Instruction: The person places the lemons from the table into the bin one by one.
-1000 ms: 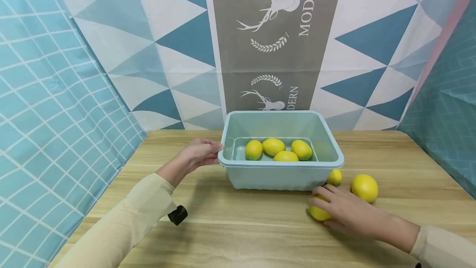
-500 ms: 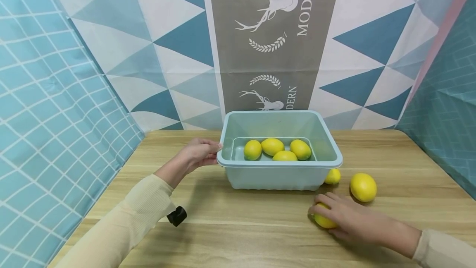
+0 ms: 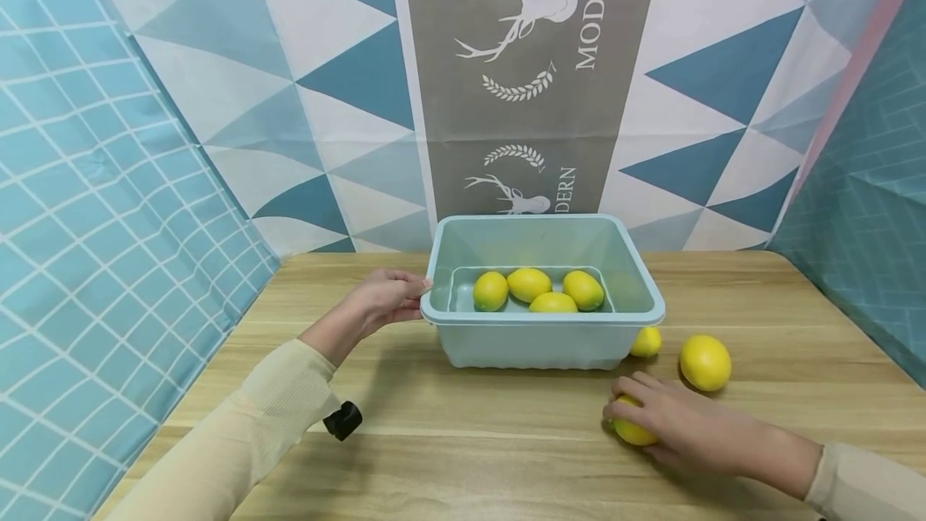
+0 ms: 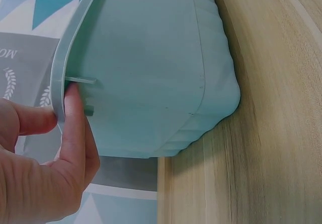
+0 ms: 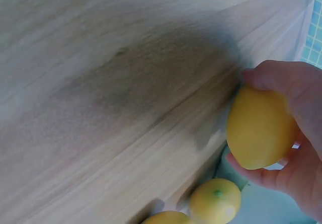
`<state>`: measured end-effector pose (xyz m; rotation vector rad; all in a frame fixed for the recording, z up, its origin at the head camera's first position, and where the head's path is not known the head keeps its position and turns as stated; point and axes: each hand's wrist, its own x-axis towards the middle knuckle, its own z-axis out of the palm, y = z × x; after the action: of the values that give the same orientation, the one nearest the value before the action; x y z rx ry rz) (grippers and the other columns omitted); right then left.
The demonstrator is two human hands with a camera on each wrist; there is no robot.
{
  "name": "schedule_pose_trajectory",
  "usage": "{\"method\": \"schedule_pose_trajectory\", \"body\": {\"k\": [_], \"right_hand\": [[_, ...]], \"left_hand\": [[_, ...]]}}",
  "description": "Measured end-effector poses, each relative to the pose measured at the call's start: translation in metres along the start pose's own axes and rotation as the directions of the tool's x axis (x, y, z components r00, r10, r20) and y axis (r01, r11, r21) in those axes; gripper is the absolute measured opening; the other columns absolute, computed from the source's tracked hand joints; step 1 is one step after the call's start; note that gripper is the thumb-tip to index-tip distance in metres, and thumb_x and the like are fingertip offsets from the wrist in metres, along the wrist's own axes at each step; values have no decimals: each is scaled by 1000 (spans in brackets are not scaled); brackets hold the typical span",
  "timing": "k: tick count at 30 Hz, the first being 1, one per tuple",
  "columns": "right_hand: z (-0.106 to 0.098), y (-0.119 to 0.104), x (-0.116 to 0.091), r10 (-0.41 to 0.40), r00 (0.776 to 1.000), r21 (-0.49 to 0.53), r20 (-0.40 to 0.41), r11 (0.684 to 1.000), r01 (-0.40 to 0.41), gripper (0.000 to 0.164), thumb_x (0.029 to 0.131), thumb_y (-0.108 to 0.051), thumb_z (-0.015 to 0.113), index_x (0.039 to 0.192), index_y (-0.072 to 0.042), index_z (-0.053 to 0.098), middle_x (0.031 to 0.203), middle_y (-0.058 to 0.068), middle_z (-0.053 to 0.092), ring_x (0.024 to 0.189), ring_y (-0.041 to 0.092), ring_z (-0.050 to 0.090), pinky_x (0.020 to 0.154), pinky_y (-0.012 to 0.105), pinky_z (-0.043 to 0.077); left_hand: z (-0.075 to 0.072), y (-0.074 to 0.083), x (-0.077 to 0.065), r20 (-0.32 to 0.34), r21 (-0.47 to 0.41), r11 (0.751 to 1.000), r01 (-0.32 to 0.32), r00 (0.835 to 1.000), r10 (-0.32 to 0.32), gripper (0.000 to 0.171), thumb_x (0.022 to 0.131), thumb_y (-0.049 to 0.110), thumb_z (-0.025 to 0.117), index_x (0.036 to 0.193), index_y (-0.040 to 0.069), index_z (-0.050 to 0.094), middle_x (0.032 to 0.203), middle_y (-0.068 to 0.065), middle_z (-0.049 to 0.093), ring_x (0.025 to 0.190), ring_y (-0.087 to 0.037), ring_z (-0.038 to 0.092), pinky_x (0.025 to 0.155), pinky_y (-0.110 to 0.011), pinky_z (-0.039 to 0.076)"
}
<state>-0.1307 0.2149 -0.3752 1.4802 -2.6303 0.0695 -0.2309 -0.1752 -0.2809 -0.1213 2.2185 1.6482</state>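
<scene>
A pale blue plastic basin (image 3: 535, 344) stands on the wooden table with several lemons (image 3: 530, 285) inside. My left hand (image 3: 387, 296) pinches its left rim; in the left wrist view the thumb (image 4: 37, 121) lies on the rim's outer edge and the fingers tuck beneath it. In front of the basin's right corner my right hand (image 3: 683, 424) holds a lemon (image 3: 633, 422), thumb and fingers around it, as the right wrist view shows with the lemon (image 5: 261, 128). Two more lemons lie right of the basin: one (image 3: 646, 342) partly hidden by its corner, another (image 3: 705, 363) farther right.
The wooden table (image 3: 463, 457) reaches back to a wall covering (image 3: 362, 103) with triangles and deer prints. A blue grid-patterned sheet (image 3: 108, 223) lines the left side, a teal sheet (image 3: 868, 183) the right. A black wrist camera (image 3: 343, 420) hangs beneath the left sleeve.
The right hand and its lemon have shifted slightly toward the front and right, a little away from the basin. The left hand keeps its hold on the rim.
</scene>
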Motion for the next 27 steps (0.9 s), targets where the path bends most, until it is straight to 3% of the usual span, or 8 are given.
{"method": "schedule_pose_trajectory", "body": {"k": [8,14,27], "right_hand": [[-5,0,2,-43,999,-8,0,999,43,67,62,-17,86,120,-29,54,115,-8,50,99,9,51,78,32,55],[-12,1,4,-37,999,3,35,999,37,67,63,-16,86,119,-31,53,113,-10,51,97,7,50,77,31,54],[-32,3,14,-23,1000,-66,11,998,23,66,62,-19,87,118,-26,54,109,-9,49,95,8,48,74,29,52]], "left_hand": [[1,1,-2,0,1,1000,1,1000,-1,40,97,14,53,129,-11,49,100,-13,61,76,-9,62,73,-22,59],[0,0,-3,5,-6,1000,4,1000,-4,42,98,14,52,131,-11,47,98,-11,61,74,-8,62,76,-23,59],[0,0,-2,-2,4,1000,-1,1000,1,42,98,14,52,131,-11,47,100,-13,61,74,-9,62,76,-23,59]]}}
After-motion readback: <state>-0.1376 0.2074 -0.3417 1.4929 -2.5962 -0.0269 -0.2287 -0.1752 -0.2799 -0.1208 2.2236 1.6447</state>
